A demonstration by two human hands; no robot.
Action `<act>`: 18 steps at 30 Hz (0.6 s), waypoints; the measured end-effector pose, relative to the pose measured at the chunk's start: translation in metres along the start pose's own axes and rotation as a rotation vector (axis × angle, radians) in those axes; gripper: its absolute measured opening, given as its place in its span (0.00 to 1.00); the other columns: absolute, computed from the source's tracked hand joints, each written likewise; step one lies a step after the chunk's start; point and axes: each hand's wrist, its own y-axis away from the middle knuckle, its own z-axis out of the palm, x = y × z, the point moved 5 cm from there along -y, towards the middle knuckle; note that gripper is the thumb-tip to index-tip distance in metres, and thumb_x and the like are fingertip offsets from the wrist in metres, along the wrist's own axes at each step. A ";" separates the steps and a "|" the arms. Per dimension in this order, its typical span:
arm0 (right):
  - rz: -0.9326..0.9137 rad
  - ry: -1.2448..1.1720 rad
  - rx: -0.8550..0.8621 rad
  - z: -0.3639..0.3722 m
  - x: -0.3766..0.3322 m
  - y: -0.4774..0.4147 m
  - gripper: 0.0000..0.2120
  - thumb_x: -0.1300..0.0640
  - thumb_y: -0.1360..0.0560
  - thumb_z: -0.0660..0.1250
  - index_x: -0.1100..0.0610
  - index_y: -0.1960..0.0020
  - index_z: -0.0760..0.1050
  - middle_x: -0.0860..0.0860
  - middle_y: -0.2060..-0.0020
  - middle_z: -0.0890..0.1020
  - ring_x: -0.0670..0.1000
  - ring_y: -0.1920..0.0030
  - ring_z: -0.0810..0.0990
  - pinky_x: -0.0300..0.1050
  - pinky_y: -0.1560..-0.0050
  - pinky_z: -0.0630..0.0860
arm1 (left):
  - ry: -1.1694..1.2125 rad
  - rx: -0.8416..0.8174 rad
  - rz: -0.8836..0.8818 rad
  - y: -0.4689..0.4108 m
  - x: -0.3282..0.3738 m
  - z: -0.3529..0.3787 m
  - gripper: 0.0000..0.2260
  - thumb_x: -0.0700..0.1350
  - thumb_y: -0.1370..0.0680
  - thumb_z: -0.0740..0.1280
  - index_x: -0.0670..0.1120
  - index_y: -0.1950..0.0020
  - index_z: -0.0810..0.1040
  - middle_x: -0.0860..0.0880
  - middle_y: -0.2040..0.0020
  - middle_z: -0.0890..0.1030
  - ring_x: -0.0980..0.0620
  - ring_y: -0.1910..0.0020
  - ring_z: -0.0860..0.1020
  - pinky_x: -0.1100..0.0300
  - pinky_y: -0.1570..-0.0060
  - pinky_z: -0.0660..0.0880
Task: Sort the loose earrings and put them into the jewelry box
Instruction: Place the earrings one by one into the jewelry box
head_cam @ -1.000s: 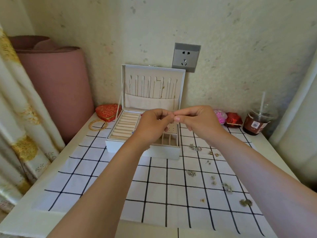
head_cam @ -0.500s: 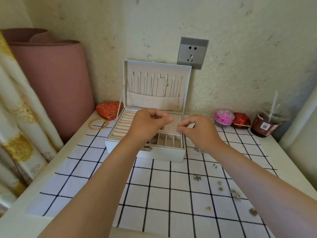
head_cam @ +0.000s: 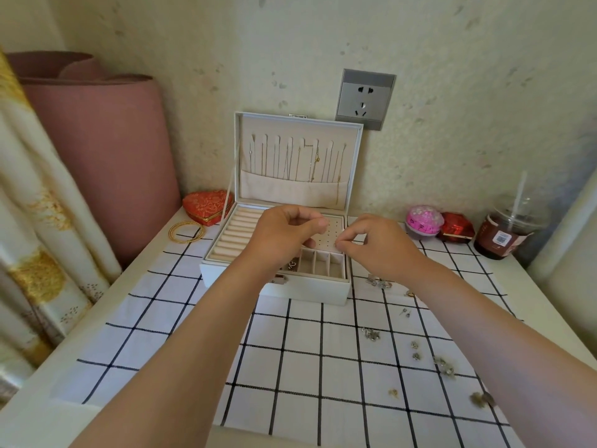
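The white jewelry box [head_cam: 274,292] stands open at the back of the checked cloth, its lid [head_cam: 297,156] hung with chains. My left hand [head_cam: 281,237] hovers over the box's middle, fingers curled, thumb against the forefinger as in a pinch; the piece it pinches is too small to make out. My right hand [head_cam: 378,247] pinches a tiny earring [head_cam: 337,244] at the right edge of the perforated earring panel [head_cam: 329,234]. Loose earrings [head_cam: 371,334] lie scattered on the cloth right of the box, down to the near right [head_cam: 481,399]. A small piece [head_cam: 292,264] lies in a front compartment.
A red heart box [head_cam: 208,206] and gold bangles [head_cam: 187,232] sit left of the jewelry box. A pink ball [head_cam: 423,221], a red box [head_cam: 457,227] and a lidded drink cup [head_cam: 504,234] stand at the back right. A pink roll [head_cam: 103,150] leans at the left.
My hands, joined on one small piece in front of the box a second ago, have parted. Both have dropped over the box, the right hand reaching the perforated panel.
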 end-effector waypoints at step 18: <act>0.035 -0.531 0.143 -0.022 -0.021 -0.004 0.06 0.64 0.26 0.74 0.57 0.51 0.86 0.42 0.73 0.82 0.42 0.77 0.72 0.34 0.69 0.72 | -0.068 0.003 0.047 0.000 0.002 0.011 0.07 0.50 0.20 0.66 0.52 0.51 0.84 0.54 0.56 0.85 0.57 0.60 0.81 0.62 0.60 0.76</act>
